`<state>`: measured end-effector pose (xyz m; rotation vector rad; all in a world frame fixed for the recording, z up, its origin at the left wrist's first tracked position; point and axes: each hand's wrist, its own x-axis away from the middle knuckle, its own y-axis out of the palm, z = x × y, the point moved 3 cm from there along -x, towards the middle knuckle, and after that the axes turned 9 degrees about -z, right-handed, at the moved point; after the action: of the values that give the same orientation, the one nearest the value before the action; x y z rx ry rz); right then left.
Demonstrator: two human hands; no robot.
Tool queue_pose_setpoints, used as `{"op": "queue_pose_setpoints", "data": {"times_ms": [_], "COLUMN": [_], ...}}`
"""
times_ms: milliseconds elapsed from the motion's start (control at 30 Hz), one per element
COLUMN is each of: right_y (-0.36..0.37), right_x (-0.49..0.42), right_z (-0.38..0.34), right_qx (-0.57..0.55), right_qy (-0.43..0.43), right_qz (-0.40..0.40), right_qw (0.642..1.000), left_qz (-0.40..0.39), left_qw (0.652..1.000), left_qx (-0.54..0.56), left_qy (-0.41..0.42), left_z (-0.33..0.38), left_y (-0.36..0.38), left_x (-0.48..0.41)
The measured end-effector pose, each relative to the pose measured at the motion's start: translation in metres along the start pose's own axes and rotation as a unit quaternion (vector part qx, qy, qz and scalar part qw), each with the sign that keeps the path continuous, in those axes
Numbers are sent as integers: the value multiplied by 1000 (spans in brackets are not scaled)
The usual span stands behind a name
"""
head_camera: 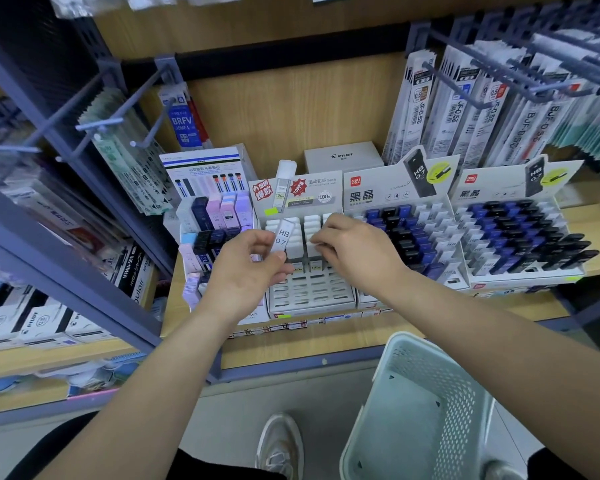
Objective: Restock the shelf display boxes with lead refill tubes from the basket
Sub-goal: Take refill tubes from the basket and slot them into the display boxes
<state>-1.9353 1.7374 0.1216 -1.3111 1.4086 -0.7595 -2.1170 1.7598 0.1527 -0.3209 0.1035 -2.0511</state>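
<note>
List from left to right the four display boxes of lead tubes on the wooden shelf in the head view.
From the left: cardboard display box of pastel and navy tubes → white display box of white tubes → white cardboard display box of blue and black tubes → second white cardboard box of blue and black tubes.

White tube (pixel 284 237) (HB 0.7, near upright) over display box (pixel 312 291)

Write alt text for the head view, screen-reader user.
Left hand pinches a white HB 0.7 lead refill tube over a partly filled white display box while the right hand reaches into its rows. A pale green basket sits at lower right.
</note>
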Motion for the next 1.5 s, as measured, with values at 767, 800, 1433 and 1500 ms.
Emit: {"op": "queue_pose_setpoints", "data": {"times_ms": [767,800,1433,1500], "right_y": [-186,-194,-128,-127], "right_x": [131,141,175,174], "right_z": [153,169,282,283], "right_qx": [-245,-217,-69,-65], "right_qy": [207,227,363,362], "right_qz": [202,204,41,40], "right_qw": [925,927,928,929], "left_qz": [-158,-176,-214,-216], "left_qw": [910,894,749,750], "left_qx": [-311,-346,-583,-581], "left_qy": [224,222,231,232], "left_z": [62,62,34,33], "left_y": [204,214,289,289], "left_x": [-34,-34,-48,-48]}}
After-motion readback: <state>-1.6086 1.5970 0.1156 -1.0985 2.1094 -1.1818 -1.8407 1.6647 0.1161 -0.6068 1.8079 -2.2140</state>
